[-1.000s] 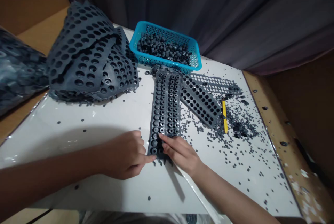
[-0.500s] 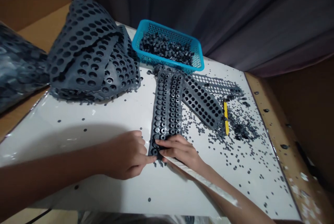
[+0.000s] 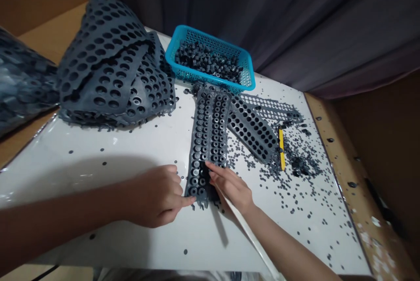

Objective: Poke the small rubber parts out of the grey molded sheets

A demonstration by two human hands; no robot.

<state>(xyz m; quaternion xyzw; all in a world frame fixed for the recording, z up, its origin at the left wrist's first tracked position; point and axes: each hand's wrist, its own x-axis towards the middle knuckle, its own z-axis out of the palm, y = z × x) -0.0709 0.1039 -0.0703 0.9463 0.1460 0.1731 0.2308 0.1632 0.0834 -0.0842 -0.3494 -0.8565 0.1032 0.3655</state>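
In the head view, the right hand (image 3: pixel 234 191) is closed on a white stick (image 3: pixel 244 224), pinched between thumb and fingers; the stick's shaft slopes back from the grip toward the near edge of the table (image 3: pixel 177 241), and its tip is hidden, so whether it touches anything cannot be told. Directly under and beyond this grip lies the sheet (image 3: pixel 210 132), a dark strip with rows of round pieces, running away from the hand. To the grip's left, the left hand (image 3: pixel 160 196) is curled with one finger out, that fingertip on the sheet's near left corner; whether the curled fingers hold anything cannot be told. Beyond the grip, past the sheet's far end, stands a blue basket (image 3: pixel 250 84) of small dark parts (image 3: pixel 206 60). Right of the grip and farther off are a second strip (image 3: pixel 252 128), a yellow tool (image 3: pixel 281 152) and scattered dark discs (image 3: pixel 303 167). Far left of it, beyond the left hand, sit a heap of holed sheets (image 3: pixel 108 62) and a filled clear bag (image 3: pixel 24 86).
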